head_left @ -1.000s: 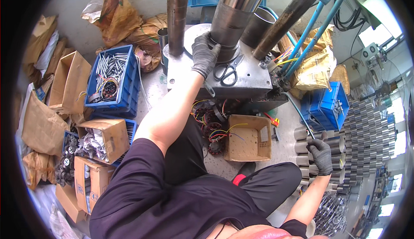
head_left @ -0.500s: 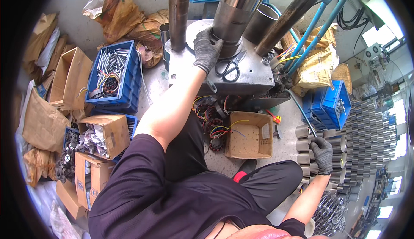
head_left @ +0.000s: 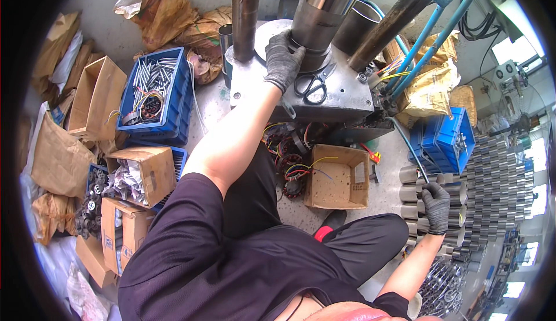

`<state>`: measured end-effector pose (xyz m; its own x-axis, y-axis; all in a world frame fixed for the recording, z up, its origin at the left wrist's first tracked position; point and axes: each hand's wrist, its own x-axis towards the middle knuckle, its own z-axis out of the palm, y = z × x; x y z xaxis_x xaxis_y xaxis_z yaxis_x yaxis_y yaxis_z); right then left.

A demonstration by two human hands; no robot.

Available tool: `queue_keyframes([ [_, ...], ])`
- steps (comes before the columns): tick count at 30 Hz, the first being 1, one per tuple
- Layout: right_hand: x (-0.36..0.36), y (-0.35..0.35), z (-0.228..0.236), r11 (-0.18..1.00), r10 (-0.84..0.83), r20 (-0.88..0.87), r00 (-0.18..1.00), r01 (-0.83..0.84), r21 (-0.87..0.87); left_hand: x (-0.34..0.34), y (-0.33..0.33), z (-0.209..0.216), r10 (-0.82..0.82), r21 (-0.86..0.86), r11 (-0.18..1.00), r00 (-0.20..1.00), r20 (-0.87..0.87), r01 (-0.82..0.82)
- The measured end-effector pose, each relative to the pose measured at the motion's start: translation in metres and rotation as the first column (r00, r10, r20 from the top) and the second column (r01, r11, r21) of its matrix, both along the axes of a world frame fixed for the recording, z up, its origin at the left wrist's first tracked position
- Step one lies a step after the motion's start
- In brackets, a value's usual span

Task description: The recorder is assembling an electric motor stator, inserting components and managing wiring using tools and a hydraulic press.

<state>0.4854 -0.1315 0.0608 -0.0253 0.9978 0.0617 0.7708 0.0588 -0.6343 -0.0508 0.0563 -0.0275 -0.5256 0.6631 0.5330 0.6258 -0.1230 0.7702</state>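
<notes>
My left hand (head_left: 283, 61), in a dark grey glove, grips the lower edge of an upright metal cylinder (head_left: 313, 34). The fingers curl behind its left side, partly hidden, and the thumb presses the front. That cylinder stands on the thick steel plate of a press (head_left: 347, 98), under a shiny ram. Black-handled scissors (head_left: 313, 88) lie on the plate just right of my hand. Low on the right, my gloved right hand (head_left: 435, 208) is closed round the end of a long thin lever (head_left: 410, 147), which slopes up toward the press.
An open cardboard box (head_left: 339, 190) sits on the floor beside wired stators (head_left: 291, 167). Blue bins (head_left: 174, 104) with metal shafts and cartons stand left. Rows of metal sleeves (head_left: 492, 188) and another blue bin (head_left: 449, 138) are right. Steel columns (head_left: 245, 17) and blue hoses flank the ram.
The view has shifted slightly, so the scene sits a little differently. Both hands keep their holds on the cylinder and the lever.
</notes>
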Motion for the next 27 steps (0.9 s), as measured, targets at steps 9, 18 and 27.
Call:
queue_keyframes([
  [9,-0.001,0.000,0.003,1.000,0.016,0.053,0.998,-0.016,0.009,-0.001,0.005,-0.005,0.008,0.042,0.999,1.000,0.006,-0.008],
  [18,0.003,0.001,0.001,0.999,0.045,0.057,0.997,-0.046,0.025,-0.001,0.002,-0.002,-0.016,0.001,1.000,1.000,0.009,0.016],
  [27,-0.008,0.000,0.019,0.992,0.025,0.007,1.000,-0.024,-0.124,-0.002,0.001,-0.002,0.014,0.007,1.000,1.000,-0.016,-0.014],
])
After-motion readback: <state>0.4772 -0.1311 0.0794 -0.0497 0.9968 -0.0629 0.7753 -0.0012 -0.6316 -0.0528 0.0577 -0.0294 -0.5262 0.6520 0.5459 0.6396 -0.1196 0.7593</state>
